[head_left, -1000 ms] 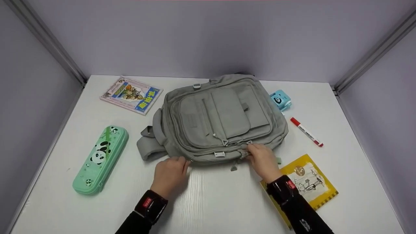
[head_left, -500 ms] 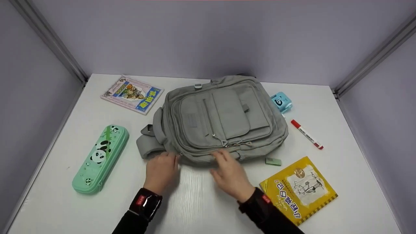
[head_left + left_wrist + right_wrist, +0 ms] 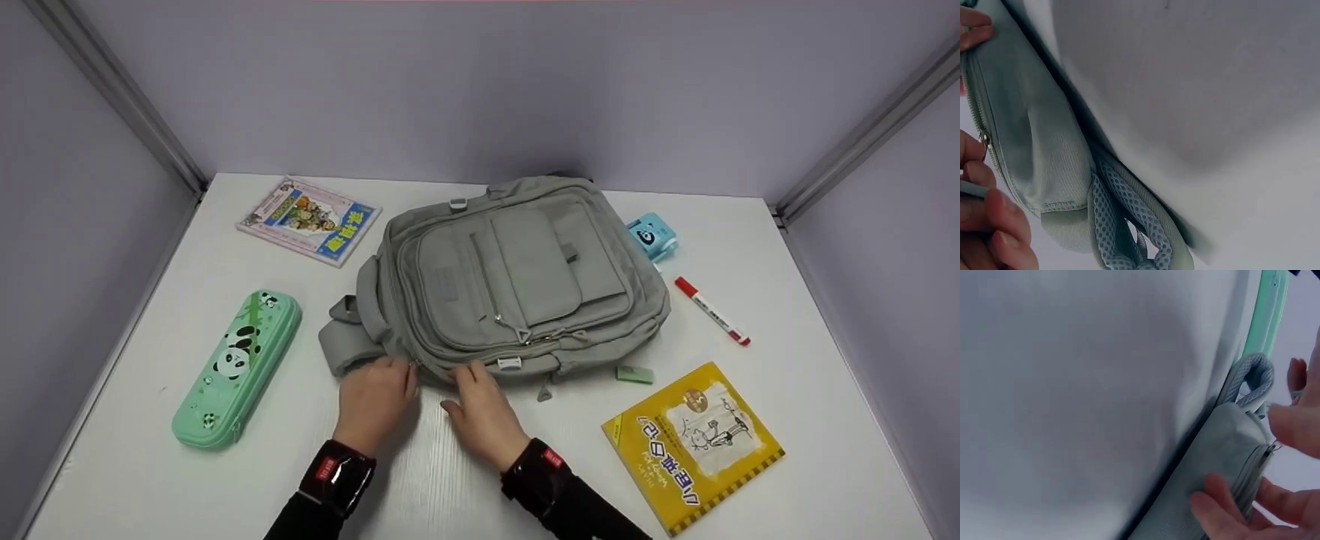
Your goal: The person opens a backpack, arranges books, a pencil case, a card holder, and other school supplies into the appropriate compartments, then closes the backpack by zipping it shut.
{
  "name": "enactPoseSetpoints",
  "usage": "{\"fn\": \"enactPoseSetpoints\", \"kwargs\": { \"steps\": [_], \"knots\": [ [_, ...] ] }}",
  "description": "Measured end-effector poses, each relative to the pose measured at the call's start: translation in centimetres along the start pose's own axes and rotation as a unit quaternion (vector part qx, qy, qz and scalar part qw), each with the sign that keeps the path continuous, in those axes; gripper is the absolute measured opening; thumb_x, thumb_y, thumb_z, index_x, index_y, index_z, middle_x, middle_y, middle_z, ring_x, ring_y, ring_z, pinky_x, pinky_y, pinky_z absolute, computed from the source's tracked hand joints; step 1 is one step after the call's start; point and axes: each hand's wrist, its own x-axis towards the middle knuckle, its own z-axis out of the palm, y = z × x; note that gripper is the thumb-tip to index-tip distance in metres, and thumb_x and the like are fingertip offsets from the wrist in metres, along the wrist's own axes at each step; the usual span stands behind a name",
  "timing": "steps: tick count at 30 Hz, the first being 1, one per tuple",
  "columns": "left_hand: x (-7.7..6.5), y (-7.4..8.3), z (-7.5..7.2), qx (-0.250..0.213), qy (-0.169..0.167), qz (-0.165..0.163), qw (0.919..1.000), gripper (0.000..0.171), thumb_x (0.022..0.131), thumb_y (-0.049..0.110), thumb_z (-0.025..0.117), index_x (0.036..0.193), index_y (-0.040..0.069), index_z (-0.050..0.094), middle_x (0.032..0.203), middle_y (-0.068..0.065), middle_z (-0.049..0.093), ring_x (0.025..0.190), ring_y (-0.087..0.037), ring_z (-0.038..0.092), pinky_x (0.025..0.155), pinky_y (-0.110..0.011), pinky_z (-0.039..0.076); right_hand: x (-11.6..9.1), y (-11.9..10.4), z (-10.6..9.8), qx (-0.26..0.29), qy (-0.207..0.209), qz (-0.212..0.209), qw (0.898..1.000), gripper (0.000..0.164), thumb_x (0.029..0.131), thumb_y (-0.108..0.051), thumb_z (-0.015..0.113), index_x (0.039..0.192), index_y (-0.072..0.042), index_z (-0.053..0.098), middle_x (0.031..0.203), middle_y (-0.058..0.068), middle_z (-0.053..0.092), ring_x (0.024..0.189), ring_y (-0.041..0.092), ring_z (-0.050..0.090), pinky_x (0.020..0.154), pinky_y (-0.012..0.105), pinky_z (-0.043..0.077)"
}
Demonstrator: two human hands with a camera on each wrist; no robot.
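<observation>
A grey backpack (image 3: 525,262) lies on its back on the white table, its top end to the left. My left hand (image 3: 375,401) pinches a zipper pull (image 3: 972,189) at the bag's near top corner; the metal slider (image 3: 985,137) sits on the zipper line just beyond the fingertips. Close by on the right, my right hand (image 3: 484,420) grips the bag's near edge beside that zipper. In the right wrist view its fingers (image 3: 1216,503) lie on the fabric on one side, others on the far side. A padded strap (image 3: 1252,382) loops out past the corner.
A green panda pencil case (image 3: 236,371) lies left, a pink-and-blue book (image 3: 309,220) back left. Right of the bag are a blue panda-printed item (image 3: 651,235), a red-capped marker (image 3: 711,310), a small green block (image 3: 634,374) and a yellow book (image 3: 694,448).
My right hand has let go of the bag's lower right edge and moved left, taking hold near the left hand. My left hand has shifted slightly left along the zipper.
</observation>
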Motion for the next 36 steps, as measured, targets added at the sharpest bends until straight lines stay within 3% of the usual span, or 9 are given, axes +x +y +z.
{"fn": "enactPoseSetpoints", "kwargs": {
  "steps": [5,11,18,24,29,33,36],
  "knots": [
    [0.2,-0.6,-0.3,0.000,0.020,0.002,0.9998,0.026,0.078,0.011,0.074,0.062,0.005,0.056,0.051,-0.006,0.056,0.037,-0.019,0.048,0.036,-0.034,0.038,-0.1,1.1,-0.6,0.006,0.024,0.003,1.000,0.012,0.085,-0.005,0.072,0.091,-0.006,0.062,0.091,0.005,0.061,0.084,0.022,0.066,0.077,0.034,0.056],
    [0.4,-1.3,-1.0,-0.005,-0.005,-0.037,0.9993,0.032,0.082,0.011,0.071,0.057,0.007,0.051,0.050,-0.005,0.052,0.038,-0.017,0.044,0.036,-0.034,0.035,-0.6,2.4,-1.7,-0.004,0.000,-0.059,0.998,0.014,0.083,-0.001,0.072,0.084,-0.006,0.059,0.083,0.004,0.059,0.078,0.020,0.063,0.071,0.031,0.055],
    [0.6,-2.8,-2.0,-0.016,-0.037,-0.086,0.9955,0.034,0.085,0.011,0.069,0.055,0.007,0.053,0.052,-0.008,0.056,0.042,-0.022,0.051,0.037,-0.037,0.039,-1.6,4.1,-3.0,-0.053,-0.061,-0.126,0.989,0.012,0.083,-0.003,0.073,0.086,-0.008,0.062,0.085,0.002,0.060,0.080,0.017,0.064,0.076,0.030,0.056],
    [0.2,-4.1,-2.3,-0.029,-0.086,-0.138,0.9863,0.035,0.089,0.014,0.065,0.057,0.008,0.053,0.054,-0.009,0.057,0.044,-0.024,0.051,0.039,-0.040,0.038,-2.4,6.4,-4.4,-0.076,-0.084,-0.177,0.978,0.016,0.080,-0.002,0.073,0.091,-0.009,0.064,0.089,0.001,0.061,0.084,0.016,0.062,0.081,0.030,0.056],
    [-0.2,-4.4,-2.1,-0.047,-0.128,-0.165,0.9769,0.039,0.091,0.017,0.062,0.056,0.011,0.047,0.053,-0.007,0.053,0.045,-0.021,0.047,0.040,-0.037,0.035,-2.8,8.8,-5.9,-0.068,-0.082,-0.193,0.975,0.025,0.077,0.006,0.071,0.096,-0.011,0.067,0.096,0.000,0.066,0.090,0.016,0.066,0.086,0.031,0.057],
    [-0.2,-4.4,-1.9,-0.050,-0.126,-0.163,0.9773,0.042,0.091,0.017,0.062,0.054,0.013,0.043,0.051,-0.006,0.050,0.043,-0.019,0.043,0.039,-0.035,0.033,-3.0,10.6,-7.0,-0.062,-0.065,-0.203,0.975,0.039,0.071,0.015,0.067,0.101,-0.010,0.068,0.100,0.002,0.067,0.095,0.018,0.066,0.089,0.034,0.057],
    [-0.1,-4.5,-1.8,-0.049,-0.126,-0.175,0.9753,0.042,0.091,0.018,0.062,0.054,0.013,0.042,0.051,-0.007,0.050,0.043,-0.021,0.044,0.040,-0.036,0.033,-3.1,11.5,-7.7,-0.053,-0.061,-0.194,0.978,0.041,0.072,0.015,0.067,0.104,-0.010,0.068,0.102,0.003,0.068,0.096,0.020,0.066,0.089,0.036,0.057]
  ]
}}
